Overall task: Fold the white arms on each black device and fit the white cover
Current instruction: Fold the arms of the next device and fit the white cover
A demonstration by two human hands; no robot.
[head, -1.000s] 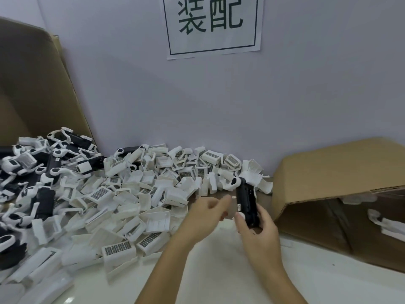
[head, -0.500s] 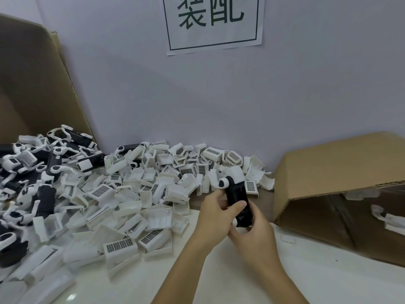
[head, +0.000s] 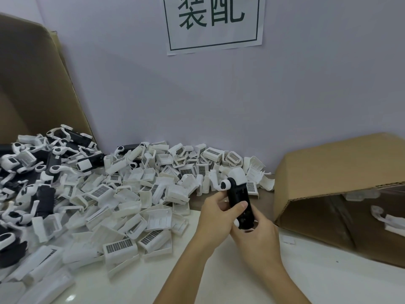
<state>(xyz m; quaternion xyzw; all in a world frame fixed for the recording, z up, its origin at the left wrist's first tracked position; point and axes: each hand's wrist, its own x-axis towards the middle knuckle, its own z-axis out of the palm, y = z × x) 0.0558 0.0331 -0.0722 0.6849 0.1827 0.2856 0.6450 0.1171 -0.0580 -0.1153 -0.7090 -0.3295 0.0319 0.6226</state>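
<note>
Black device [head: 239, 205] now gripped by both hands
The left hand [head: 219, 212], free a second ago, is clamped beside the right hand [head: 255, 233]; arm folding can begin.

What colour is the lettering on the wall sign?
Dark green characters on the white paper wall sign, inside a thin dark green border; head view.

- The lower end of the black device [head: 238, 202] is buried in the right hand [head: 257, 240], and the left hand [head: 219, 212] covers part of its near side.
- The wall sign [head: 213, 23] loses its top to the frame edge.
- The left cardboard box [head: 32, 84] and the right cardboard box [head: 341, 185] both run out of view.
- White parts [head: 385, 218] inside the right box are too dim to identify.
- Both forearms run off the bottom edge.
</note>
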